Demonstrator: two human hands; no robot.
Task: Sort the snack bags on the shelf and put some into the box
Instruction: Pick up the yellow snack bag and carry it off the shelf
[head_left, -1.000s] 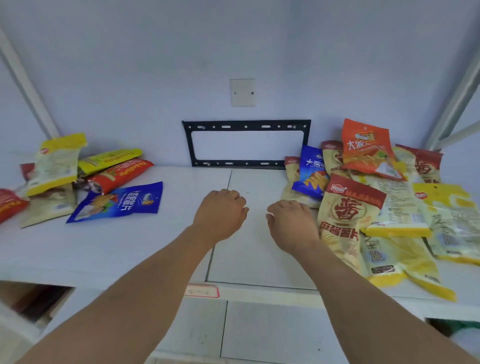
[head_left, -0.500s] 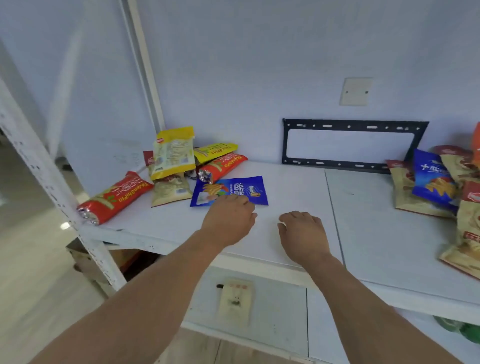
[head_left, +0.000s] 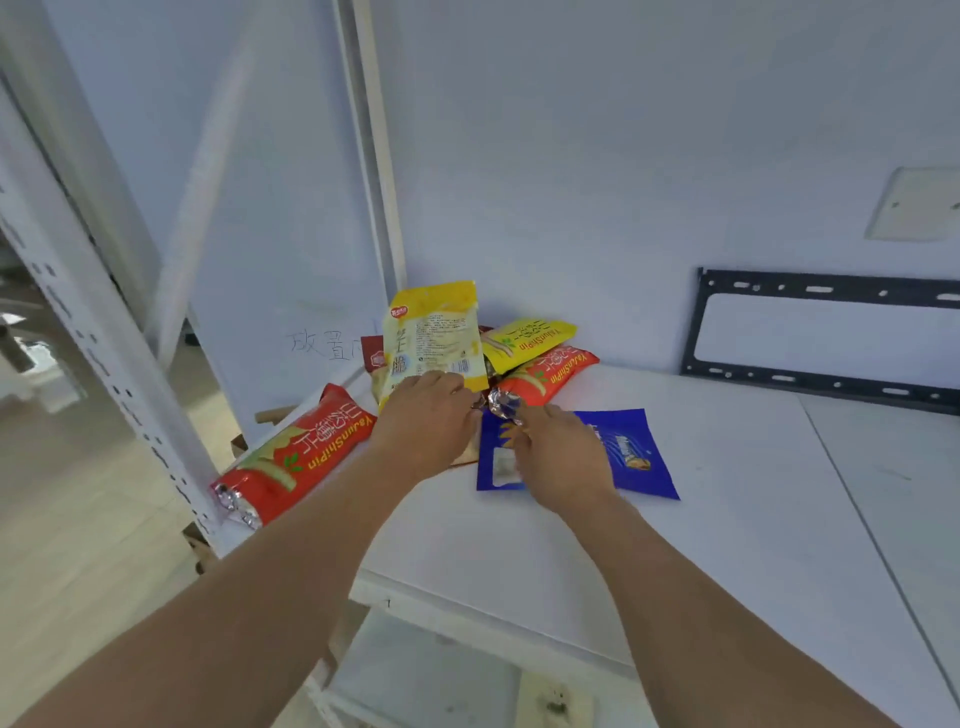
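- Snack bags lie heaped at the far left corner of the white shelf (head_left: 675, 519), right under your hands.
- Your left hand (head_left: 423, 423) rests on the foot of the upright yellow bag (head_left: 431, 332); whether it grips, you cannot tell.
- Your right hand (head_left: 563, 457) lies on the blue bag (head_left: 636, 452), fingers reaching toward the silver end of a red bag (head_left: 550, 374).
- Another red bag (head_left: 296, 452) lies at the left edge, beside the perforated post (head_left: 104, 364).
- A black bracket (head_left: 831, 384) leans on the far wall.
- Your fingertips are hidden.
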